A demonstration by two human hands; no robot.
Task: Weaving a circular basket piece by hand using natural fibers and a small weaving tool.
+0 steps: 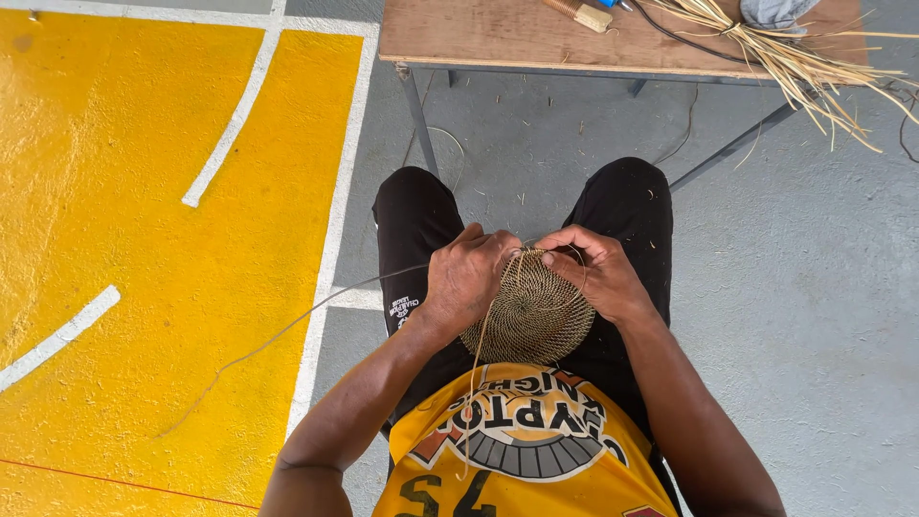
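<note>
A round, flat woven coil disc of brown fibre rests on my lap between my knees. My left hand grips its upper left edge with fingers curled. My right hand pinches the top rim, thumb and fingers closed on the weave. A long thin fibre strand runs from the disc out to the left over the floor. Another strand loops down over my yellow shirt.
A wooden table on metal legs stands ahead, with a bundle of dry straw hanging off its right end, a brush-like tool and a dark cable. Yellow painted floor with white lines lies to the left, grey concrete to the right.
</note>
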